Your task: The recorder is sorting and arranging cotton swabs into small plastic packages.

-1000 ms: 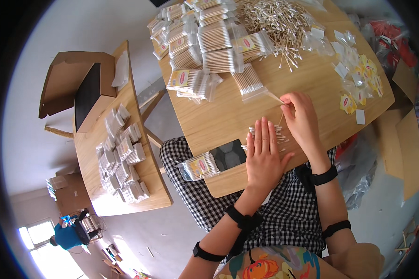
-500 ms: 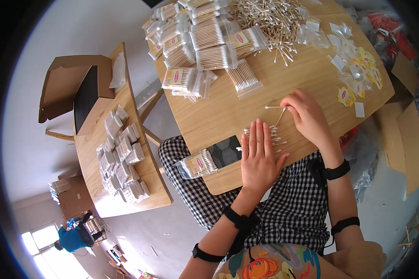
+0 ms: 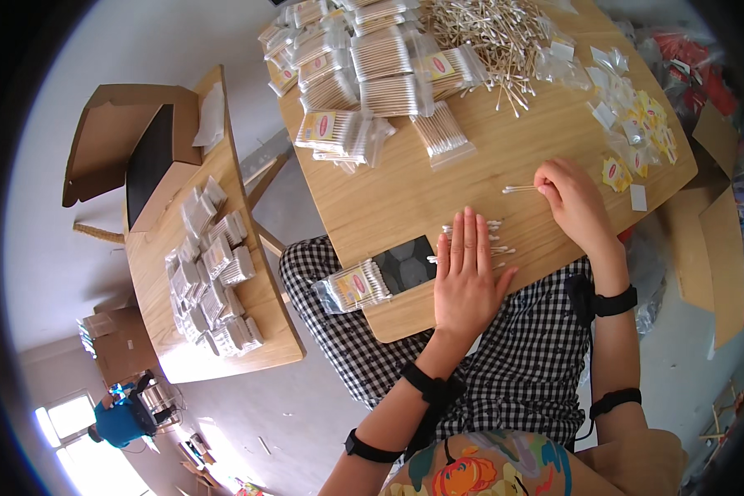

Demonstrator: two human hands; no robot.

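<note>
My left hand lies flat with fingers stretched out over a small layer of cotton swabs near the table's front edge. Swab tips stick out on both sides of its fingers; the rest are hidden beneath it. To the right and farther in, my right hand is closed in a pinch on cotton swabs, whose white tips point left. Left of my left hand is a dark pad with rounded shapes. Beside the pad, a clear bag of cotton swabs with a yellow card reaches over the table edge.
Filled swab bags are stacked at the far left of the wooden table, beside a heap of loose swabs. Yellow cards and small clear bags lie right. A left-hand table holds more packs and an open carton.
My right hand has moved right, away from the left hand, and the swabs in its pinch now lie nearly side by side. The left hand stays flat on the layer.
</note>
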